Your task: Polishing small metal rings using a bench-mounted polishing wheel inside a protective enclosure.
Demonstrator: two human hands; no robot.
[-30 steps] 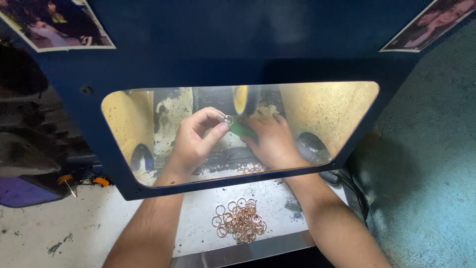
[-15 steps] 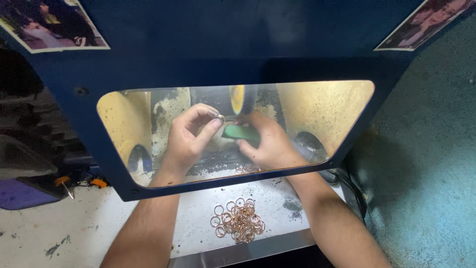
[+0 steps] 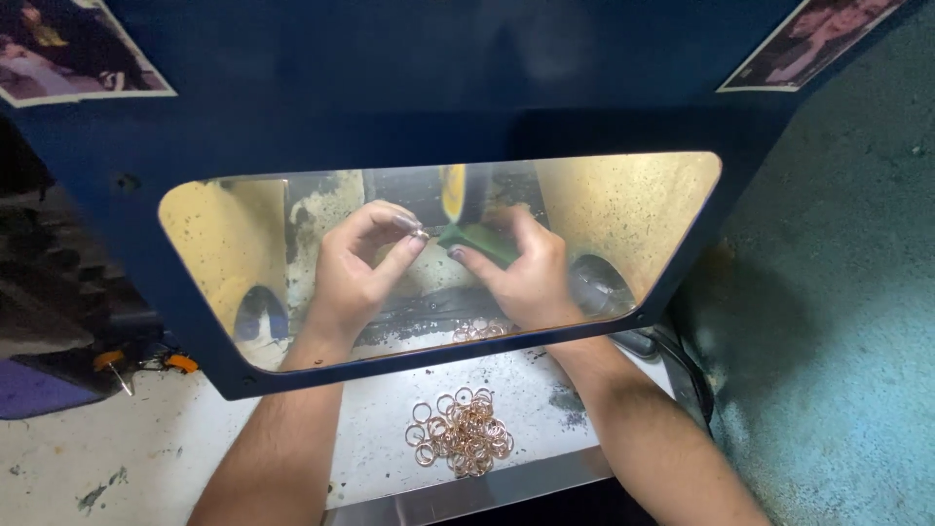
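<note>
Metal glints between my left fingertips (image 3: 407, 229): I see the left hand (image 3: 355, 268) pinching a small ring (image 3: 420, 234) between thumb and forefinger, held up just beside the yellow polishing wheel (image 3: 453, 193). My right hand (image 3: 521, 273) has its fingers wrapped narrow around a green block (image 3: 479, 241), whose tip sits close to the ring and under the wheel. Both hands work behind a clear window (image 3: 623, 209) set in a dark blue hood (image 3: 438, 88). Below the window, between my forearms, a heap of coppery rings (image 3: 463, 443) lies on the speckled white bench (image 3: 117, 458), with a few more rings (image 3: 477, 332) farther in, near my right wrist.
</note>
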